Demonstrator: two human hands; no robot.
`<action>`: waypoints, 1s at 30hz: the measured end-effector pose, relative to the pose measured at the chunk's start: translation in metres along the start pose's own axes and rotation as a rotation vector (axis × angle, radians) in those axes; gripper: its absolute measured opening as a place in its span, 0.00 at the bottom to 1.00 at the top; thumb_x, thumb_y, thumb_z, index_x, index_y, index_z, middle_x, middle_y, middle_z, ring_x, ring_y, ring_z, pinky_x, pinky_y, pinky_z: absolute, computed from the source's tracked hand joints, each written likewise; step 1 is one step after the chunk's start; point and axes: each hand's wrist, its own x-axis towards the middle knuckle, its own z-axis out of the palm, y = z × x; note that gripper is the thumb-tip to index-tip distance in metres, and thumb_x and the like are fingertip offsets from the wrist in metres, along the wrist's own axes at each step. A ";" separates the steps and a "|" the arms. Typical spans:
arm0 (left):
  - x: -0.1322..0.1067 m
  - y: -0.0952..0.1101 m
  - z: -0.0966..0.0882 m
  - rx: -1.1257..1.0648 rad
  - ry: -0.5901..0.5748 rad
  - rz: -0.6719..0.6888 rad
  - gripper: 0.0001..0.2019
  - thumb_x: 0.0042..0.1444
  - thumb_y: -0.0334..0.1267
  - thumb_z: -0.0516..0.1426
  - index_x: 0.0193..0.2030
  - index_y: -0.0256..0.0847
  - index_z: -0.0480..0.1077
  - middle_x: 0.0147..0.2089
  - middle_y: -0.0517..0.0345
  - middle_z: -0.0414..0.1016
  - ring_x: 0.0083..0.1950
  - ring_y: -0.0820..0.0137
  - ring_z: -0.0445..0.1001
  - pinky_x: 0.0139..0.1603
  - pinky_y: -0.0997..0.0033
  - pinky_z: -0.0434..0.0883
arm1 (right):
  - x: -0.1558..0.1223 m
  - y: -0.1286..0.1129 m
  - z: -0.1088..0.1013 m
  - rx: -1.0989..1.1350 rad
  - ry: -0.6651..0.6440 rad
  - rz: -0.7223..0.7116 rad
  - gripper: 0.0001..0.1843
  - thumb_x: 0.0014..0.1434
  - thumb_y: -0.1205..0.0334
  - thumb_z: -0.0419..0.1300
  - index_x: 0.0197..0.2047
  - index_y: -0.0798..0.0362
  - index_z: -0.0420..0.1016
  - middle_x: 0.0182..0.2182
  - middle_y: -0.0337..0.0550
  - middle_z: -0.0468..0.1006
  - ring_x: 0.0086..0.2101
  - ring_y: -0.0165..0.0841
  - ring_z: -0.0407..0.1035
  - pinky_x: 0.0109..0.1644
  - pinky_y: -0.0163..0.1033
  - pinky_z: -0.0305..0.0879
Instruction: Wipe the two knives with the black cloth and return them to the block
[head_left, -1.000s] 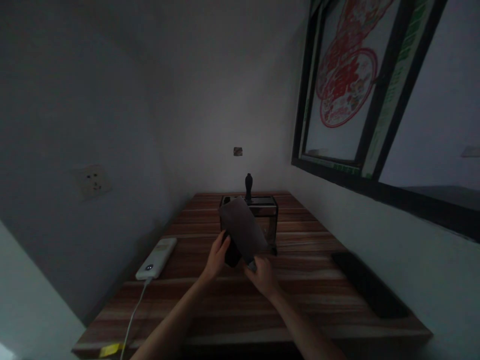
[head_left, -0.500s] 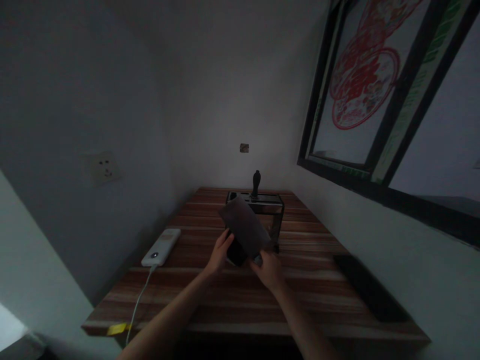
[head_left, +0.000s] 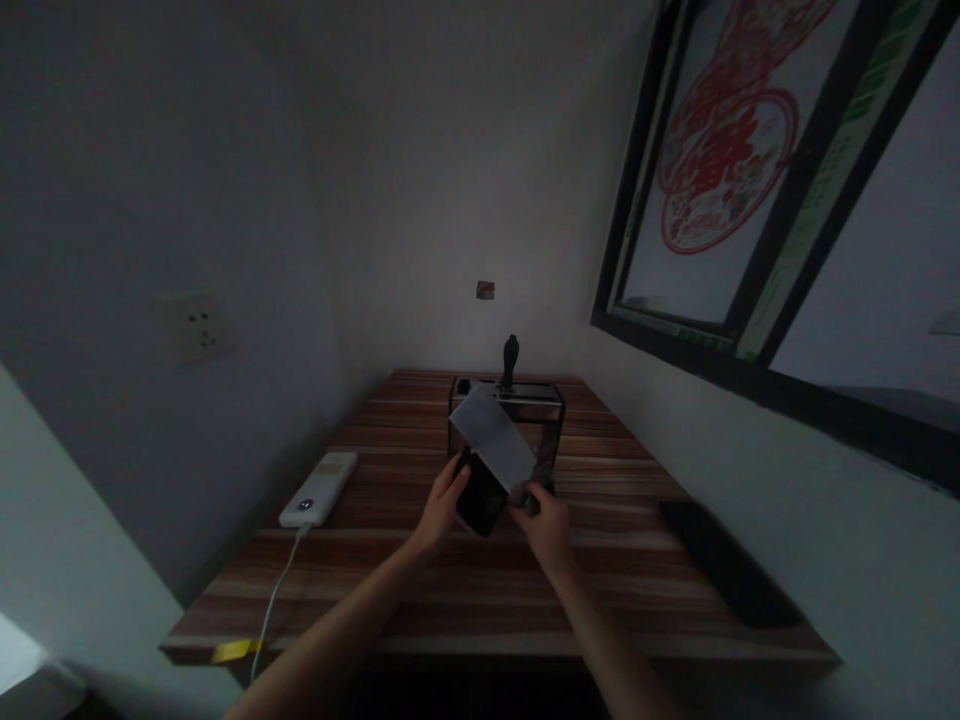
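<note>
A cleaver with a broad, grey rectangular blade [head_left: 495,437] slants up and to the left above the table. My right hand [head_left: 546,525] is closed around its dark handle at the lower right end. My left hand [head_left: 439,505] grips a black, slab-shaped object [head_left: 481,500] just below the blade; its exact kind is too dark to make out. Whether the blade touches this black object I cannot tell. Directly behind both hands stands a dark-framed knife block [head_left: 536,397], partly hidden by the blade. A black handle [head_left: 510,362] sticks up from its top.
A white power bank [head_left: 321,488] with a white cable [head_left: 277,590] lies on the left of the striped wooden table [head_left: 405,620]. On the right rests a flat black slab [head_left: 727,562]. Walls stand at the left, back and right, with a dark-framed window [head_left: 720,200].
The cleaver blade has tilted and now looks lighter. More of the black object in my left hand shows below it. My right hand has turned slightly, and the whole view has shifted a little.
</note>
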 end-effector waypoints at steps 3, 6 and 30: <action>0.001 0.000 -0.001 0.003 0.002 -0.005 0.27 0.46 0.50 0.58 0.52 0.39 0.65 0.55 0.51 0.67 0.57 0.60 0.63 0.55 0.67 0.61 | -0.001 0.000 -0.003 0.044 0.048 -0.023 0.10 0.48 0.58 0.58 0.33 0.55 0.72 0.27 0.44 0.76 0.27 0.34 0.69 0.32 0.35 0.62; 0.001 0.004 -0.002 0.022 0.005 -0.012 0.27 0.46 0.50 0.58 0.52 0.39 0.65 0.54 0.52 0.68 0.56 0.60 0.64 0.54 0.67 0.62 | 0.000 0.003 -0.008 0.106 0.095 -0.008 0.12 0.51 0.55 0.56 0.35 0.55 0.72 0.28 0.45 0.76 0.28 0.34 0.70 0.33 0.35 0.62; 0.003 0.008 0.001 -0.138 -0.103 -0.358 0.19 0.47 0.41 0.59 0.47 0.40 0.68 0.43 0.52 0.75 0.42 0.65 0.74 0.42 0.69 0.69 | 0.005 -0.006 -0.006 0.838 -0.015 0.388 0.23 0.51 0.41 0.53 0.23 0.55 0.66 0.13 0.34 0.65 0.13 0.24 0.58 0.14 0.29 0.53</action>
